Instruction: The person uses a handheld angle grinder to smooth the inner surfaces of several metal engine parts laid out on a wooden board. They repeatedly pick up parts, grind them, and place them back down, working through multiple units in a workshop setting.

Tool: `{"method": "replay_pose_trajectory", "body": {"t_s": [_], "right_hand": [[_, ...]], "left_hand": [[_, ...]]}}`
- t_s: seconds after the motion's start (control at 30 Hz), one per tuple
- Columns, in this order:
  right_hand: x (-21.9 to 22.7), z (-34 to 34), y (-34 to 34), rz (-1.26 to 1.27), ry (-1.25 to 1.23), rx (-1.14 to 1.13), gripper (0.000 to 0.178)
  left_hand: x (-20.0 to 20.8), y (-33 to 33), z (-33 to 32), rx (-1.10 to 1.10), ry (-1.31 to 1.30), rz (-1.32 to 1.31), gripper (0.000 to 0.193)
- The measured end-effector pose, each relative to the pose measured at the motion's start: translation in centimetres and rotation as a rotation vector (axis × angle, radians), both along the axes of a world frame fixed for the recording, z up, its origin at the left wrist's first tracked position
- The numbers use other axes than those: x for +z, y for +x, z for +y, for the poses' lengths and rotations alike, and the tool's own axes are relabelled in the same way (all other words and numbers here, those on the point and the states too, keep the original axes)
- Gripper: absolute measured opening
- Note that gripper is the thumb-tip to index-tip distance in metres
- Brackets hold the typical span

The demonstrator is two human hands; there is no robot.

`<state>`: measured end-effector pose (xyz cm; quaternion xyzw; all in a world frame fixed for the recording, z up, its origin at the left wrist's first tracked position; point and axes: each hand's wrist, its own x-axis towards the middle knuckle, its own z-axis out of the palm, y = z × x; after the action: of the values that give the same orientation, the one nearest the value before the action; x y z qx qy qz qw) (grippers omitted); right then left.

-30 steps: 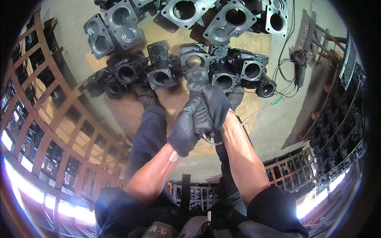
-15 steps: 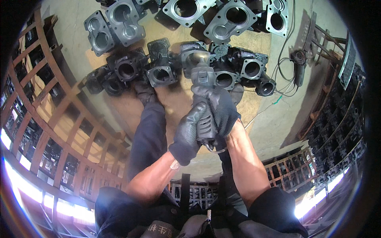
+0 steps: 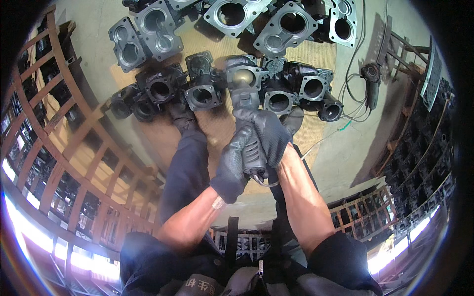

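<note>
Both my gloved hands are closed round a dark corded grinder (image 3: 254, 156), its vented rear body pointing toward me. My left hand (image 3: 231, 160) wraps its left side near the rear. Further forward, my right hand (image 3: 271, 132) grips it from above and the right. The front of the tool reaches a dark cast-metal housing (image 3: 244, 64), at its square flange with a round opening that glows pale yellow. The tool's working tip is blurred, so contact cannot be made out. Close on either side stand another flanged casting (image 3: 203, 97) and a black casting (image 3: 278, 102).
Several machined castings (image 3: 232, 15) line the far side of a tan mat (image 3: 217, 123). A second grinder (image 3: 371, 81) with a looped cable lies at right on the concrete floor. Brown metal racking (image 3: 59, 133) rises at left, and stacked dark castings (image 3: 419, 153) at right. My shoes are beside the near castings.
The grinder and both hands have shifted slightly left. More of the housing's flange and its lit opening shows past the tool. My grip is unchanged.
</note>
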<state>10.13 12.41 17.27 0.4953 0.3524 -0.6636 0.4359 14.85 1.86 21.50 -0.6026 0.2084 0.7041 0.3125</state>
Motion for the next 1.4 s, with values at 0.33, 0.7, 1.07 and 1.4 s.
{"method": "replay_pose_trajectory", "body": {"t_s": [0.33,0.7,1.07,1.4], "right_hand": [[0.7,0.8,-1.0,0.084,0.084,-0.111,0.022],[-0.9,0.7,2.0,0.028,-0.049,0.02,0.02],[-3.5,0.2,0.2,-0.037,-0.067,-0.059,0.014],[-2.7,-0.1,-0.5,-0.027,-0.042,-0.101,0.015]], "left_hand": [[-0.8,-0.5,-0.3,-0.069,0.136,0.094,0.028],[0.6,1.3,0.6,-0.021,-0.008,-0.005,0.026],[-3.8,0.7,-0.3,0.031,0.079,0.033,0.026],[-4.4,0.4,-0.9,0.054,0.166,0.055,0.027]]}}
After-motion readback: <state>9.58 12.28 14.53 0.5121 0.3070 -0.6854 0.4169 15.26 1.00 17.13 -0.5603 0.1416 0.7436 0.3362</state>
